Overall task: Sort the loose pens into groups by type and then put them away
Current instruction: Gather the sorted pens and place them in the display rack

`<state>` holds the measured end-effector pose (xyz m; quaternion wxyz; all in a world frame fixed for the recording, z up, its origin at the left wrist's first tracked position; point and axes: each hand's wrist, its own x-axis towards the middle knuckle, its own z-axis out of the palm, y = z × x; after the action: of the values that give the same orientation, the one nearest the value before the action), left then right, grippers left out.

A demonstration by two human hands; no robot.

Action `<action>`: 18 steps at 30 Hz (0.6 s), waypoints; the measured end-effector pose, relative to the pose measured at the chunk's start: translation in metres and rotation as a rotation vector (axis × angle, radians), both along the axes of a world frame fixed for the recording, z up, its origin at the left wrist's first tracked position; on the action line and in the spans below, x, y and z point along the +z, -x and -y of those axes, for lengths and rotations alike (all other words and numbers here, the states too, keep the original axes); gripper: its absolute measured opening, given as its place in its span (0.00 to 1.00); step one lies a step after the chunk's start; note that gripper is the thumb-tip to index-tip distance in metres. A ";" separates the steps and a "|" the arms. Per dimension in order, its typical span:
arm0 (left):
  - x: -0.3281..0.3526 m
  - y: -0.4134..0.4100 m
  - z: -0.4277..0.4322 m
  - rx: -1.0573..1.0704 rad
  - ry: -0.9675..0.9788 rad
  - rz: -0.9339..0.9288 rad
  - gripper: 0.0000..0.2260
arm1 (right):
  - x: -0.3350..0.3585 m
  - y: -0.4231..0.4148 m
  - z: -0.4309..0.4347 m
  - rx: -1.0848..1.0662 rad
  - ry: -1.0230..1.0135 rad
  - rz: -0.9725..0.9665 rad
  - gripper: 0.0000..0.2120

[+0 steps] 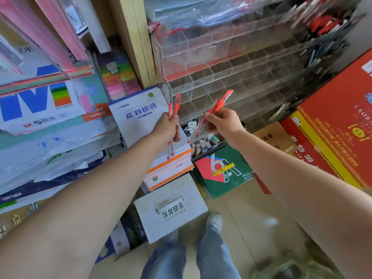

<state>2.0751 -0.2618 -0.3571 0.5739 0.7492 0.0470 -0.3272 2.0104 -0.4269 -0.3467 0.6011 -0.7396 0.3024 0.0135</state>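
My left hand [168,127] grips two red pens [174,106] upright, caps up and tips pointing down past the fist. My right hand [222,121] holds a small bunch of red pens [221,102] tilted, caps pointing up to the right. Both hands hover in front of a clear acrylic pen rack [221,77] with many small compartments. Most compartments near my hands look bare; pens [326,33] fill the ones at the far upper right.
Stacks of paper pads [138,115] and coloured paper packs [36,101] fill the shelves at left. Red cartons [338,125], a green box [223,170] and a white box [171,208] stand on the floor below. My legs and a shoe [214,220] are at the bottom.
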 end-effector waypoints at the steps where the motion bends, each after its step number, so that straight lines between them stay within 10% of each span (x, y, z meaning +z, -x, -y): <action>1: 0.006 -0.007 0.003 0.013 0.008 0.012 0.06 | 0.005 -0.011 0.004 -0.015 -0.018 0.023 0.03; 18: 0.040 -0.073 0.035 0.169 -0.055 -0.027 0.06 | 0.017 -0.165 0.041 0.001 0.215 0.094 0.03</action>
<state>2.1477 -0.2964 -0.3172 0.5778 0.7538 0.1266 -0.2864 2.1753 -0.4681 -0.3297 0.5320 -0.7997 0.2733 -0.0534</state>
